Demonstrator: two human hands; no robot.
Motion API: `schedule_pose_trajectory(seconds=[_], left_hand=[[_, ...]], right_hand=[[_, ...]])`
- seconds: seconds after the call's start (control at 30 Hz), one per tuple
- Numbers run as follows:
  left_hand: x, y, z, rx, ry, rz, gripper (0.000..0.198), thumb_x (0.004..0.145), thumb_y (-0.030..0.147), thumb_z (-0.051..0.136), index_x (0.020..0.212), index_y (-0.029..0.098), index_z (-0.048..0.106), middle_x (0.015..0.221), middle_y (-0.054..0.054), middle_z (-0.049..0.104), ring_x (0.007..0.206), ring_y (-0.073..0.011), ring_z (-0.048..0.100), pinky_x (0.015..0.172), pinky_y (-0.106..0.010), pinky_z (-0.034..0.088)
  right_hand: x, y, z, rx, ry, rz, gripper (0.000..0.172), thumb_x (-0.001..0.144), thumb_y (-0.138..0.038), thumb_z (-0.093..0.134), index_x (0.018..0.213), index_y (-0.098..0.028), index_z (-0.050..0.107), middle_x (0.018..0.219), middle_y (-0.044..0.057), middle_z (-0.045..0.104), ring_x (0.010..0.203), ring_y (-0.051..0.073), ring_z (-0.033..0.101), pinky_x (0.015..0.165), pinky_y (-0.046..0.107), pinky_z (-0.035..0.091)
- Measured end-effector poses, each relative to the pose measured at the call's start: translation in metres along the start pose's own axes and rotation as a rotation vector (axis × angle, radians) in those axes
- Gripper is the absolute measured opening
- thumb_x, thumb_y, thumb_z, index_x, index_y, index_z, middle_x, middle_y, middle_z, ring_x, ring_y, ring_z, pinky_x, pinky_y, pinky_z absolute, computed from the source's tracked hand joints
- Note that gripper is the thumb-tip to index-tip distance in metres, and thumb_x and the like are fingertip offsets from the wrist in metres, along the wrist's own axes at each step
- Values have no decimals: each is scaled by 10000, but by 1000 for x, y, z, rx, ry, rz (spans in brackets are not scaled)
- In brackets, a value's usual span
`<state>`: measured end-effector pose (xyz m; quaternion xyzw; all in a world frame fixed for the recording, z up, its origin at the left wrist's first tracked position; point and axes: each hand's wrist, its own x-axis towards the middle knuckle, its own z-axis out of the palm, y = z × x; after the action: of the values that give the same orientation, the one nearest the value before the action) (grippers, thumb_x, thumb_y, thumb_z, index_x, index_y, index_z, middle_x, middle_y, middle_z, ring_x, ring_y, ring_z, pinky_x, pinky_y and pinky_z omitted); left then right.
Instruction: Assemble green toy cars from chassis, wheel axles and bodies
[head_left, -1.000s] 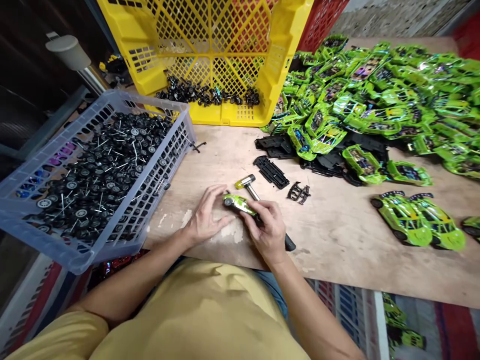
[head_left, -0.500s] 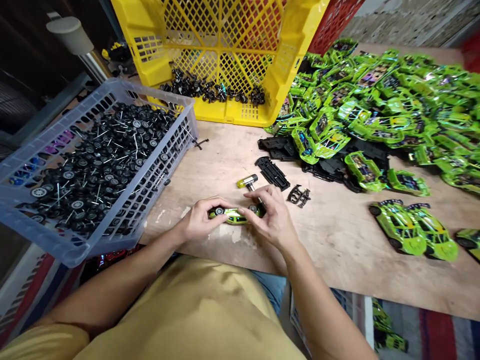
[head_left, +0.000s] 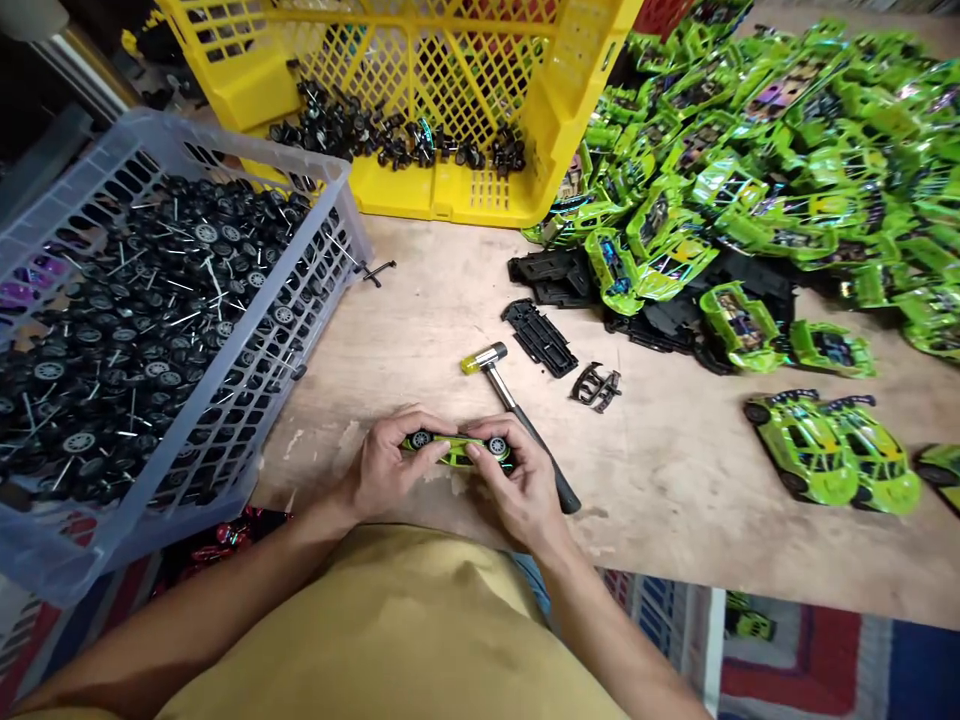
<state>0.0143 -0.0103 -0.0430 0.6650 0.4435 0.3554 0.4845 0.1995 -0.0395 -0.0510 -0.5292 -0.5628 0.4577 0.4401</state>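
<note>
A green toy car (head_left: 456, 453) is gripped at both ends near the table's front edge, its side with two wheels turned up toward me. My left hand (head_left: 390, 460) closes round the left end, thumb on the car's side. Round the other end, my right hand (head_left: 521, 475) is closed with its thumb by the right wheel. Just beyond the right hand lies a small hammer (head_left: 510, 400) with a yellow and black head and a dark grip. Past it are a black car chassis (head_left: 541, 338) and a dark, cage-like plastic part (head_left: 596, 386).
A clear plastic crate (head_left: 225, 390) full of wheels on axles stands at the left. Behind it a yellow crate (head_left: 435, 205), tipped on its side, holds more wheels. Green car bodies (head_left: 750, 180) are heaped at the back right. Two wheeled green cars (head_left: 806, 455) stand at the right.
The right hand has come away from the hammer's handle and now holds the car's right end, with the right wheel in plain sight. My view has tilted down slightly.
</note>
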Motion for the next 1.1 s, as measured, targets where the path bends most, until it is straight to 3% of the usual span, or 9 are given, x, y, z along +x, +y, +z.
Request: schedule_pose_trajectory(seconds=[0.1,0.23,0.43,0.6,0.7,0.87,0.97,1.1], left_hand=[[3,-1,0,16,13,67,103,894,196,584,937,171,675,892,-64,692,869,-182,646,802,-337,511],[8,-4,-4,28,-92,165,146,872,212,631,1011,179,661,951,-77,699,915,-189,651,823,-336,511],[9,-6,-7,30,-123,176,144,862,166,633,1004,180,654,941,-68,688,905,-181,647,822,-327,508],[6,-4,-8,49,-113,112,221,847,159,638,1068,174,628,996,-73,675,951,-187,639,854,-328,502],[4,-3,-7,69,-86,151,189,849,164,635,1037,182,623,967,-69,674,933,-192,636,841,-338,503],[3,-4,-4,90,-69,249,116,853,170,635,968,185,627,888,-62,671,861,-185,628,789,-335,503],[6,-4,-12,15,-113,178,143,864,210,630,1003,177,633,969,-87,680,947,-206,640,854,-351,512],[15,-9,-31,-181,-193,-74,362,898,305,595,1230,164,566,1205,-140,646,1125,-242,616,918,-359,521]], right_hand=[[0,2,3,-25,24,-39,72,916,-285,589,944,-226,619,935,50,646,908,199,624,823,344,501],[-2,7,5,-40,33,-74,84,921,-277,579,994,-243,604,958,53,638,937,205,618,840,355,501],[-2,8,5,-54,47,-116,64,914,-240,583,975,-242,603,929,41,629,937,196,610,833,337,499],[8,3,-7,-101,-128,-117,199,895,-285,628,1089,-244,607,1011,62,649,950,210,622,841,359,518],[14,0,-13,-114,-222,-187,205,875,-280,661,1074,-240,635,1013,77,665,977,229,631,846,375,533],[13,4,-9,-117,-183,-259,128,872,-237,663,999,-239,643,923,64,661,899,218,638,785,378,548],[8,5,-5,-161,-124,-298,189,867,-210,667,1049,-254,641,936,59,655,904,219,633,797,394,550],[6,0,-12,-378,2,-527,319,814,-193,727,1093,-331,657,1027,67,655,1007,272,594,897,506,508]])
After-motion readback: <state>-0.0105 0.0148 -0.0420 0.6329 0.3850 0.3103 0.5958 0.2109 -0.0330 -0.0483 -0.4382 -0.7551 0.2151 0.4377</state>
